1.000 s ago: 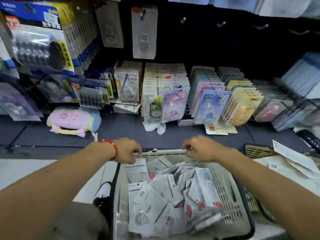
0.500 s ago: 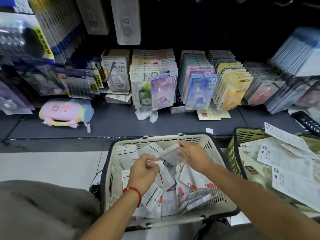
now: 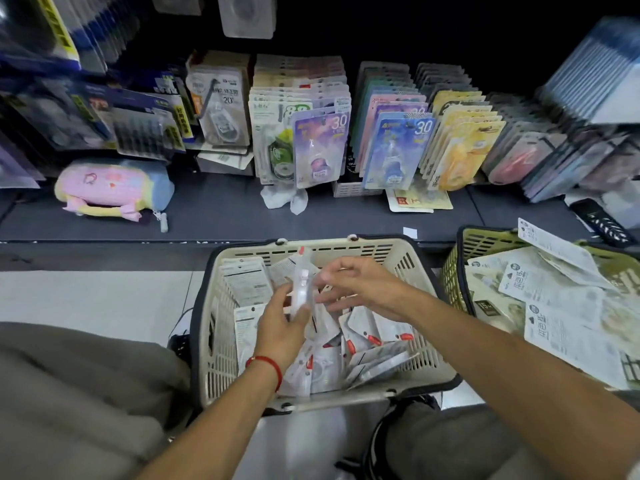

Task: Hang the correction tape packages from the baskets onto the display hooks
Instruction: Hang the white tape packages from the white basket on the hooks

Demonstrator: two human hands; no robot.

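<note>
A beige basket (image 3: 420, 268) stands on the floor in front of me, full of white correction tape packages (image 3: 367, 341) with red marks. Over it, my left hand (image 3: 282, 327), with a red string at the wrist, grips a small stack of packages (image 3: 300, 289) edge-on and upright. My right hand (image 3: 363, 289) is right beside the stack with fingers spread, its fingertips at the stack's right side. Rows of hanging correction tape packs (image 3: 320, 147) fill the display at the back.
A second, yellow-green basket (image 3: 457, 265) with larger white packs stands at the right. A pink and blue pencil case (image 3: 110, 187) lies on the dark shelf (image 3: 214, 216). My knees sit at both lower corners. Pale floor shows at the left.
Both hands went from the basket's far rim down into it. My left hand has gathered packages and raised them upright; my right hand moved in beside them. The view tilted down.
</note>
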